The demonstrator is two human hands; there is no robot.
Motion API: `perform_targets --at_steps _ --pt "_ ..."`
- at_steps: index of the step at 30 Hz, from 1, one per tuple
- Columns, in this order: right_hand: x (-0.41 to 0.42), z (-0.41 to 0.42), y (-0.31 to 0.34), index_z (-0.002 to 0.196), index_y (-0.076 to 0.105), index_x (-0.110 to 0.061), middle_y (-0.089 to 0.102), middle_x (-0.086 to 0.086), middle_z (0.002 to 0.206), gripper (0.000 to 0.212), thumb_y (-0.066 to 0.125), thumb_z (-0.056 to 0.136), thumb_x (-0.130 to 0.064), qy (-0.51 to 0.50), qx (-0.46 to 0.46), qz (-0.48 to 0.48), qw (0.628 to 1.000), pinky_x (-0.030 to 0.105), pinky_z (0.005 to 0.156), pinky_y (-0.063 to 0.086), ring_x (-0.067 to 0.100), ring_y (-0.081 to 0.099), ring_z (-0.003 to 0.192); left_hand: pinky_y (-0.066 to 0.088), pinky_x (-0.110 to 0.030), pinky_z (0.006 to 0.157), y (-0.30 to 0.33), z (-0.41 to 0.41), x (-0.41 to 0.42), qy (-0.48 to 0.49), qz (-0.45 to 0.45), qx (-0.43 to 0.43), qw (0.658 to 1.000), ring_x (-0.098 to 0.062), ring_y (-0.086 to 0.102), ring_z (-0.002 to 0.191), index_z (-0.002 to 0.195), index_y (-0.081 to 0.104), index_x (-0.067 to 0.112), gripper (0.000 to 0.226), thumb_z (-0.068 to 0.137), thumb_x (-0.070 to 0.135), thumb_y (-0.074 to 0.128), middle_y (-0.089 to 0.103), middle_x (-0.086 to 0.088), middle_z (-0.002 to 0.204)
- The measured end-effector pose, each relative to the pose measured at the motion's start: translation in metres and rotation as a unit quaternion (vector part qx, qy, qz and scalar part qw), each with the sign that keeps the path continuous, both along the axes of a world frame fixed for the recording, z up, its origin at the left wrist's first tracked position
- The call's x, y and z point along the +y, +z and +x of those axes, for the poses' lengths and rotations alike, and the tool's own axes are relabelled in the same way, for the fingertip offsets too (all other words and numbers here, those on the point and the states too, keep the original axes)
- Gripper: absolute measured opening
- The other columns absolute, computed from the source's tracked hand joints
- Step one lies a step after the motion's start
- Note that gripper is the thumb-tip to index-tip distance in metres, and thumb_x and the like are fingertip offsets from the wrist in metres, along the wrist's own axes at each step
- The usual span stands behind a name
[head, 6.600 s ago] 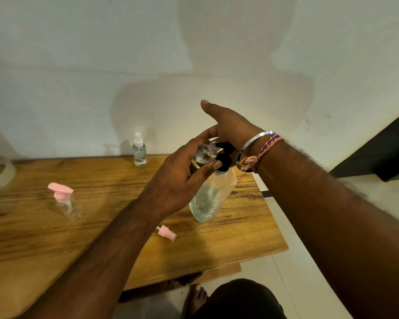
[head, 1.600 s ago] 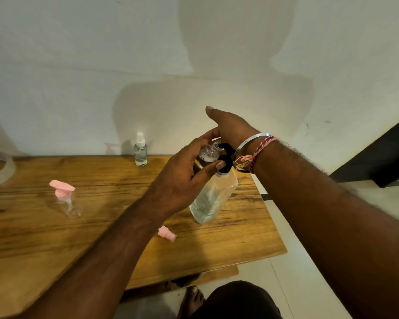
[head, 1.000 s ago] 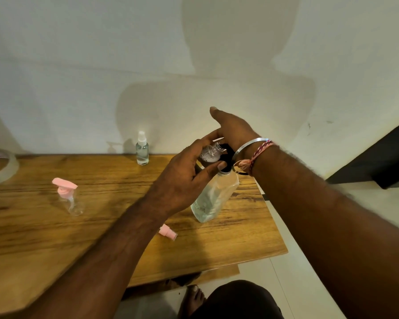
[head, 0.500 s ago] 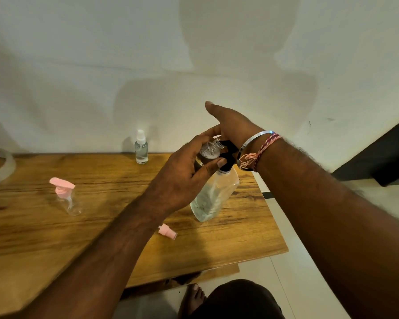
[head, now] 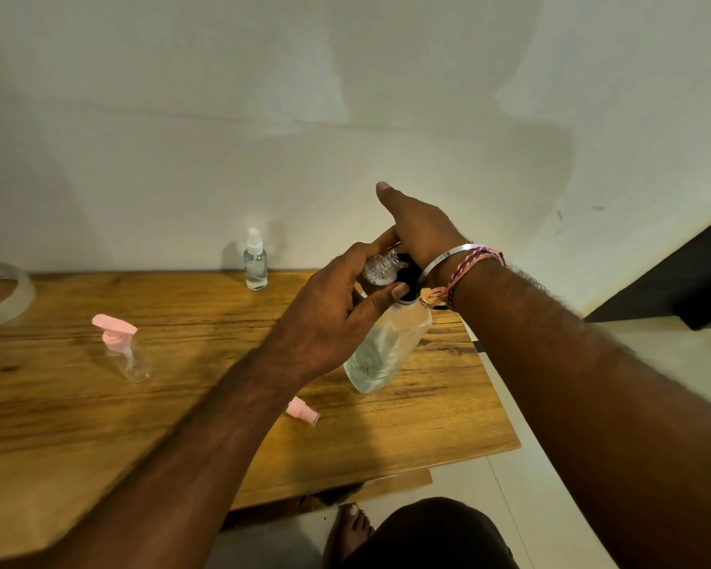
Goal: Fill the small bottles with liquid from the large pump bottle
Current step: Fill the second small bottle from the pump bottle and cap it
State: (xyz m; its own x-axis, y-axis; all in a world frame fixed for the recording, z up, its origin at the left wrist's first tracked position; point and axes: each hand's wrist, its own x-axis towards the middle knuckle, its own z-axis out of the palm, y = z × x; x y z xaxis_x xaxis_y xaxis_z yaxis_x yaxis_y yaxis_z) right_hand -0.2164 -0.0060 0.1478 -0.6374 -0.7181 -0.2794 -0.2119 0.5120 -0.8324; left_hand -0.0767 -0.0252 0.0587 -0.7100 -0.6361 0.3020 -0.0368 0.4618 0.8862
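We see one wooden table set against a pale wall, and on it the things of the job, counted from large to small. One large pump bottle of clear liquid stands near the table's right edge, its black pump head mostly hidden between the two hands. The right hand lies over that pump head with its fingers straight and thumb raised, pressing rather than gripping; one metal bangle and some woven threads circle its wrist. The left hand curls round one small clear bottle, uncapped and tilted with its open neck up against the pump head; whether liquid is passing into it we cannot tell, as the fingers cover it.

We count three small bottles in all: the one held, one with a pink pump top standing at the left of the table and looking empty, and one with a white spray cap standing at the back by the wall, holding clear liquid. One loose pink cap lies on the wood just in front of the large bottle. One roll of tape sits at the far left edge.
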Motion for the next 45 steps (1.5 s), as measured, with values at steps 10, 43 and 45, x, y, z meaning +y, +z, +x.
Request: perform_targets --at_steps 10,43,45 --pt "-0.002 0.001 0.017 0.123 0.066 -0.004 0.077 0.018 0.098 0.069 0.045 0.097 -0.064 -0.006 -0.161 0.031 0.986 0.037 0.071 0.06 0.031 0.069 0.074 0.058 -0.027 0.089 0.013 0.004 0.004 -0.01 0.02 0.027 0.999 -0.004 0.066 0.114 0.151 0.045 0.038 0.053 0.101 0.044 0.064 0.069 0.019 0.129" --pt "0.0 0.001 0.019 0.134 0.059 -0.011 0.076 0.01 0.07 0.064 0.046 0.099 -0.062 0.012 -0.122 0.033 0.992 0.037 0.072 0.059 0.029 0.069 0.07 0.059 -0.036 0.094 0.008 0.002 0.003 -0.005 0.029 0.019 0.999 -0.005 0.066 0.115 0.153 0.046 0.035 0.055 0.102 0.047 0.063 0.067 0.017 0.131" --pt "0.0 0.003 0.02 0.134 0.058 -0.009 0.074 0.01 0.065 0.064 0.045 0.099 -0.061 0.007 -0.133 0.035 0.99 0.033 0.063 0.058 0.028 0.068 0.066 0.059 -0.037 0.094 0.008 0.003 0.002 -0.006 0.026 0.019 0.999 -0.005 0.065 0.117 0.154 0.045 0.035 0.056 0.102 0.047 0.063 0.067 0.017 0.132"
